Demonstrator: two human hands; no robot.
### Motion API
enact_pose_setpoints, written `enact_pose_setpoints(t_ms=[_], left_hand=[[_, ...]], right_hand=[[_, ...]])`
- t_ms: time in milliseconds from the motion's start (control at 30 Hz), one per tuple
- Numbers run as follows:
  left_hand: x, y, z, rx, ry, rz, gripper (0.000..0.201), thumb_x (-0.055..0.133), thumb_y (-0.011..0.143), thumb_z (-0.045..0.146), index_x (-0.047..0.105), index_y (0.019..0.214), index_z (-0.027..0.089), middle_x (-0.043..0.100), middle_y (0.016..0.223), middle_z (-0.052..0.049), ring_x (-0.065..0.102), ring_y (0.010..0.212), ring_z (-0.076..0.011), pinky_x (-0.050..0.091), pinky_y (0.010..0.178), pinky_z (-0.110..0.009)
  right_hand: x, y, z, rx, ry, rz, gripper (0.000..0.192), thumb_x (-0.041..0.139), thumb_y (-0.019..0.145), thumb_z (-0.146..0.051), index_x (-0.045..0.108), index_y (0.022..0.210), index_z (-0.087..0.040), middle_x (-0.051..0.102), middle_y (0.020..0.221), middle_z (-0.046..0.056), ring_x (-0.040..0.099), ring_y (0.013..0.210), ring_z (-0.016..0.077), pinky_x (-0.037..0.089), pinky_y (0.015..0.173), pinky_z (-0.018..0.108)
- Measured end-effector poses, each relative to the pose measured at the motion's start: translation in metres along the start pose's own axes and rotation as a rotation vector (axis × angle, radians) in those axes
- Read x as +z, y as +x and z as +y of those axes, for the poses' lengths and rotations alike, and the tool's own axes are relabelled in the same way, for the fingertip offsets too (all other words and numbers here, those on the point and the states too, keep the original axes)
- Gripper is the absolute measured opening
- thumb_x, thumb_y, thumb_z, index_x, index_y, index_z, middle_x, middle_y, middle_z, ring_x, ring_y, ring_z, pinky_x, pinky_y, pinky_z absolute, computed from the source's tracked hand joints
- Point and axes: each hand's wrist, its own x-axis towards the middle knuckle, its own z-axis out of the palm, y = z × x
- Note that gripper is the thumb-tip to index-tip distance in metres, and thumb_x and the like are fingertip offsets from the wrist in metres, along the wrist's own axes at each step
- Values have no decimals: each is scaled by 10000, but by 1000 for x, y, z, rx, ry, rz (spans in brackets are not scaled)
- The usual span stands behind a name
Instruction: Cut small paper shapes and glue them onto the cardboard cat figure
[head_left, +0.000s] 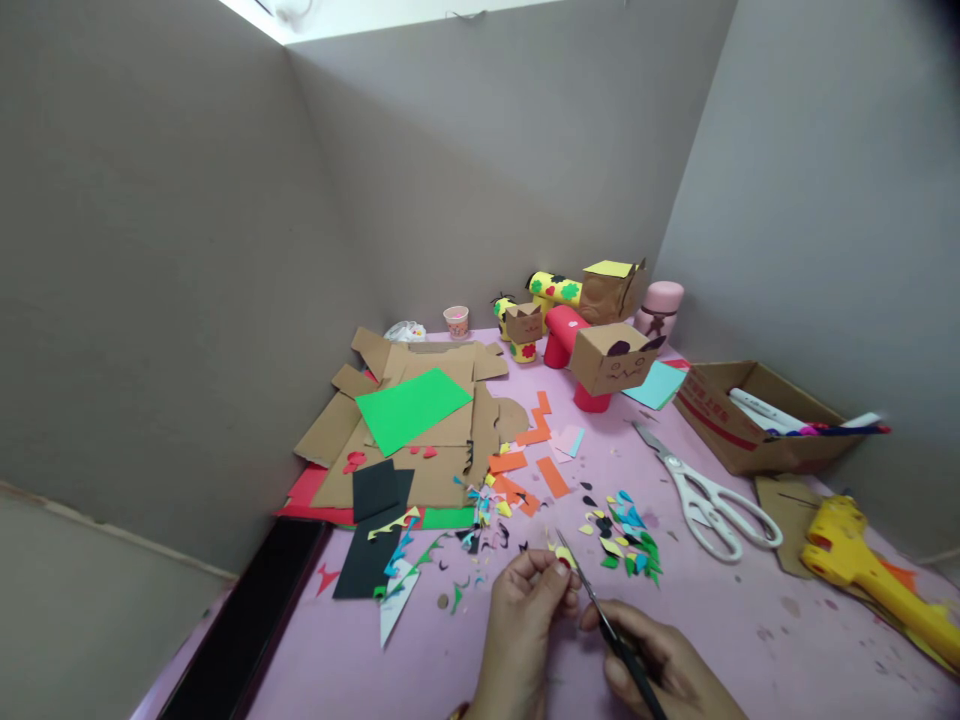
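Both hands sit at the bottom centre of the frame, low over the pink counter (750,620). Right hand (660,665) is closed around the dark handles of small scissors (600,615), whose thin blades slant up and left toward the other hand. Left hand (525,610) has its fingers (559,575) pinched shut on a yellow scrap (564,556), held just above the counter, right at the blade tips.

By the look of it, the step in hand is snipping a small shape out of that scrap. A clean cut would call for steady blades and small turns of the paper between the fingertips (the piece is tiny, so there is little to grip). Whether the blades are parted or shut is too fine to tell.

Just beyond the hands lie cut bits (622,535) in many colours, with orange strips (525,465) farther up. White scissors (705,495) lie unused at right of centre, a yellow glue gun (870,570) at lower right. Cardboard figures (607,355) stand near the back corner, beside a green sheet (412,405) on flattened cardboard.
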Motion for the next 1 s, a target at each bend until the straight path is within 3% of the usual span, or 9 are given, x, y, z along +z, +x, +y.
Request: enact_pose_setpoints(t_ms=[400,567,833,1000], left_hand=[[1,-1,3,-2,21,-5,280,789,598,346,611,622,130,588,544,16,484,503,-84,391,538,-213],[1,0,3,6,40,-17,253,764,626,325,602,631,131,591,547,12,484,508,-85,381,540,-212],[3,-1,6,6,52,-17,223,736,641,302,593,628,131,591,551,10,480,508,-84,367,532,-209],[3,-1,9,13,54,-13,196,715,654,284,592,634,133,604,574,2,491,528,-90,375,549,-212]], right_hand=[[-1,1,0,-37,-71,-1,441,539,786,-584,627,985,-200,314,575,-65,270,523,124,281,509,243],[-1,0,-2,3,-11,7,477,551,762,-610,638,981,-195,298,588,-70,242,528,119,254,494,230],[-3,-1,0,9,-128,67,373,571,774,-526,673,943,-210,424,616,-26,395,604,166,383,571,242],[0,0,-2,52,-44,16,440,558,772,-565,649,976,-185,328,589,-62,292,532,124,305,506,227]])
